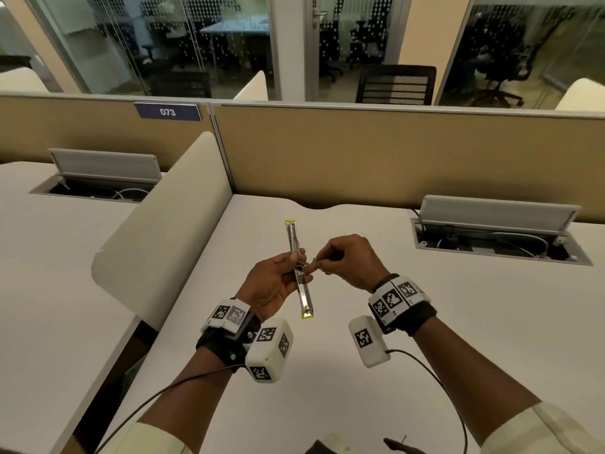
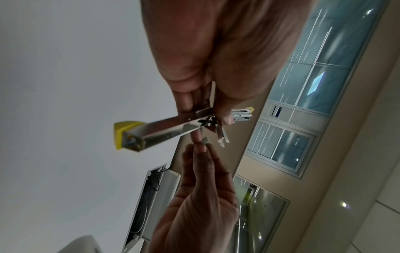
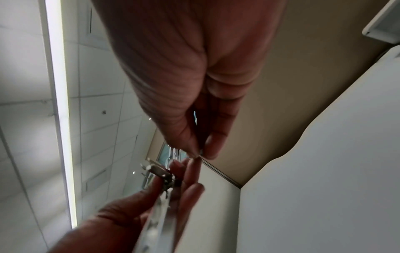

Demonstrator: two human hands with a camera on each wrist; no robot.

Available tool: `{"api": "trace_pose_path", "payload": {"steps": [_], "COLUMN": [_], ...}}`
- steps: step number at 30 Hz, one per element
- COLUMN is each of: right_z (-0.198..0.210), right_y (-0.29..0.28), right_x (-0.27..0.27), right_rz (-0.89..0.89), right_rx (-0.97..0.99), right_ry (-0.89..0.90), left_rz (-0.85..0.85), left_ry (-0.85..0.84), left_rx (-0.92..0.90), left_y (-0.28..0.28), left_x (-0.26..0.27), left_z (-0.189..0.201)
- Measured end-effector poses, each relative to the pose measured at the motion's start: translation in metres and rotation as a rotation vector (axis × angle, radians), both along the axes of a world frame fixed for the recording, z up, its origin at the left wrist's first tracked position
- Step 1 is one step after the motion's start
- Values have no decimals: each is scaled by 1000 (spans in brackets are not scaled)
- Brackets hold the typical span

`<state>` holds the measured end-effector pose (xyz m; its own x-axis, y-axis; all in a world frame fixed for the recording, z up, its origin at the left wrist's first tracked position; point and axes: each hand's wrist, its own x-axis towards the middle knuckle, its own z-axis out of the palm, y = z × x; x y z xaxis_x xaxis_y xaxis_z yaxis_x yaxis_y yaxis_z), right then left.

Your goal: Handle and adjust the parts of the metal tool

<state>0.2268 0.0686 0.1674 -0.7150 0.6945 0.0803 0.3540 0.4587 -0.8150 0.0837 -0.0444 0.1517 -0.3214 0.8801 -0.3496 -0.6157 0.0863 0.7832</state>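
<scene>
Left hand [image 1: 276, 283] grips opened stapler [image 1: 299, 268]; wrist view shows right hand [image 2: 201, 196] pinching, seemingly, staples [image 2: 205, 140].

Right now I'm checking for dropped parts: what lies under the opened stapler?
Under the stapler, gripped by the left hand, only bare white desk shows. The right hand pinches a small metal piece beside it. Both hands hide the desk directly beneath them.

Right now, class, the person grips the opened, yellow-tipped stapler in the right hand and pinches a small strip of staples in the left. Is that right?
No, the hands are swapped. In the head view the left hand grips the opened stapler, and the right hand pinches the small strip of staples.
</scene>
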Motion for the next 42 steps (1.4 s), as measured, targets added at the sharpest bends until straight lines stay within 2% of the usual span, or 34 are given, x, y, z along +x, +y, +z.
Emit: {"api": "trace_pose_path", "payload": {"steps": [6, 11, 17, 23, 36, 42], "right_z": [26, 42, 37, 35, 40, 44], "right_y": [-4, -14, -30, -35, -30, -23], "right_x": [16, 15, 13, 18, 25, 24], "right_rz": [-176, -218, -221, -149, -98, -39], "right_rx": [-326, -338, -62, 82, 193, 165], "right_ry": [323, 420, 270, 191, 257, 224], "left_rz": [-1, 24, 19, 29, 0, 15], "left_ry": [29, 44, 85, 95, 62, 4], "left_rx": [28, 18, 2, 4, 41, 43], "left_y": [1, 3, 0, -4, -6, -5], "left_x": [22, 40, 54, 60, 60, 56], "left_z": [11, 13, 18, 19, 26, 25]}}
